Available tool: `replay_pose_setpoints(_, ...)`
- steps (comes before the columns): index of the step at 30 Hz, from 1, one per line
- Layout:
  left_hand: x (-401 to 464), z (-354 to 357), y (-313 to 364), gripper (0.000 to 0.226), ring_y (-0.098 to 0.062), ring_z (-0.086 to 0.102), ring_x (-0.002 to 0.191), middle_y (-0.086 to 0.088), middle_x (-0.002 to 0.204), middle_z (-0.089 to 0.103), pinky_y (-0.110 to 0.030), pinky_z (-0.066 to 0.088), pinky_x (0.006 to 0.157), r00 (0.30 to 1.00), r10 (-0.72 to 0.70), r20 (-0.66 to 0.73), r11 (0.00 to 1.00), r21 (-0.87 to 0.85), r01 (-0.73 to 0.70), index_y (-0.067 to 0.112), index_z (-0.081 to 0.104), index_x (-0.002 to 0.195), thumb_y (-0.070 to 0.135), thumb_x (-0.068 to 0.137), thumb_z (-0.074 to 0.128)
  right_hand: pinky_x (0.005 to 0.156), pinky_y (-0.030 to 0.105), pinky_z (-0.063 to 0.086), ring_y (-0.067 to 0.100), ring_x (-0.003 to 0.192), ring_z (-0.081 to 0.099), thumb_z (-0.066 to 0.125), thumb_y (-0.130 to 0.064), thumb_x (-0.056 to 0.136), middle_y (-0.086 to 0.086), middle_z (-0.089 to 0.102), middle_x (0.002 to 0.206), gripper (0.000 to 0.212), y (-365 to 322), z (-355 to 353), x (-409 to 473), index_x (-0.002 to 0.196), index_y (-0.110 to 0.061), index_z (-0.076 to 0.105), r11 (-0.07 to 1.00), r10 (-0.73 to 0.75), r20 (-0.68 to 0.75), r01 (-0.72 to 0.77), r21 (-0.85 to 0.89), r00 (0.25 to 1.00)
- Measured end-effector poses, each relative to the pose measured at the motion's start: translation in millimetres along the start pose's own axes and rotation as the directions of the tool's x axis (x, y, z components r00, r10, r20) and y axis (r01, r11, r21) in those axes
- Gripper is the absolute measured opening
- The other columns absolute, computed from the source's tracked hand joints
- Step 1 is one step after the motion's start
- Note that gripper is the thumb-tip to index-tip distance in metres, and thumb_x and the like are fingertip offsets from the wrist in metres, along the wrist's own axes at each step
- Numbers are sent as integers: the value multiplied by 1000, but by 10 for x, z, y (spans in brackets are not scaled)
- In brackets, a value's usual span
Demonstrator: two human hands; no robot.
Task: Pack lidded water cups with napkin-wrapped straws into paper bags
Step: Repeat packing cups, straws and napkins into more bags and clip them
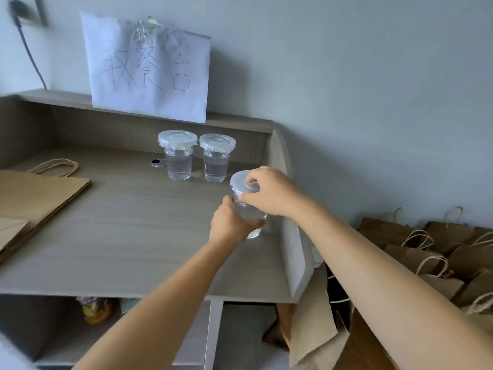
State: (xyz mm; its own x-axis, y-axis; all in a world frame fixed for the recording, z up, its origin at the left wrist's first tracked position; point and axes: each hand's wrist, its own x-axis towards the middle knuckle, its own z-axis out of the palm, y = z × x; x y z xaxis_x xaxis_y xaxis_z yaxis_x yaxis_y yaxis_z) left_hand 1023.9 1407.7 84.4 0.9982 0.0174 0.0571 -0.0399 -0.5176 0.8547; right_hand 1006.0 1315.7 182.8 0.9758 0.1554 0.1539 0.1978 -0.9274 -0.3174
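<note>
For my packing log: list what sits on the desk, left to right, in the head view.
Flat brown paper bags → left lidded clear plastic water cup → second lidded water cup → third lidded cup, gripped by both hands.

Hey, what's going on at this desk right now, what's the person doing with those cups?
A person is working on a clear water cup at the right end of the desk. The left hand grips the cup's body while the right hand grips its lid from above. Two more lidded water cups stand at the back. Flat paper bags lie at the left; no straw or napkin shows.
</note>
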Motion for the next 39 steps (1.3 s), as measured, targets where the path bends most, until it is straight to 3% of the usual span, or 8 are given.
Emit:
replay_pose_setpoints(5,-1002,-173,37,64,-21,57,97,0,104,60,-37,49,82,996,39,-85,999,23,-37,12,48,110,44,66,81,91,31,41,18,112,48,72,-36,80,3,53,119,44,-86,-81,-910,115,-13,61,979,-108,-68,118,165,992)
replay_pose_setpoints(11,-1999,-103,39,61,-16,56,85,5,93,58,-34,50,75,994,80,-70,994,79,-74,14,50,105,44,64,82,89,22,32,11,120,42,76,-45,73,-5,45,132,66,47,-100,-1934,127,-18,52,946,-63,-68,81,314,996)
replay_pose_setpoints(14,-2307,84,54,57,-5,51,72,13,81,53,-22,42,62,993,114,-12,992,63,-113,18,49,101,43,64,83,96,28,37,12,122,40,77,-48,70,-6,41,138,77,209,-146,-2256,135,-22,43,950,-35,-12,37,311,999)
replay_pose_setpoints(17,-2493,374,87,59,-8,55,80,13,87,56,-21,44,67,987,143,71,989,24,-145,19,49,104,42,63,84,98,31,40,13,125,37,75,-50,71,-7,37,141,83,456,-216,-2517,140,-28,35,958,13,99,-41,284,995)
replay_pose_setpoints(22,-2588,1001,142,68,-16,62,91,5,102,64,-37,54,81,951,182,250,980,34,-196,17,50,113,45,61,84,108,36,31,15,137,23,78,-49,68,-8,21,151,97,1029,-183,-2760,146,-34,23,958,146,247,-199,208,958)
replay_pose_setpoints(32,-2230,1980,121,75,-8,54,99,9,113,55,-20,44,79,861,136,490,989,-16,-148,22,40,130,31,69,83,95,36,41,23,129,36,76,-41,71,-2,28,145,90,1976,100,-2630,145,-33,25,938,297,267,-333,98,917)
replay_pose_setpoints(35,-2018,2211,56,62,-12,55,105,6,119,56,-19,42,81,811,127,571,990,-25,-138,19,41,133,20,79,72,94,36,41,23,128,35,77,-40,70,-2,29,144,91,2244,143,-2489,145,-33,26,943,301,271,-328,60,914)
replay_pose_setpoints(39,-1689,2528,45,35,-21,55,110,-10,121,60,-27,44,88,849,0,528,997,71,-44,8,53,127,6,92,45,98,39,41,21,131,31,77,-38,70,-5,27,146,92,2637,128,-2289,146,-33,25,931,328,284,-359,64,901)
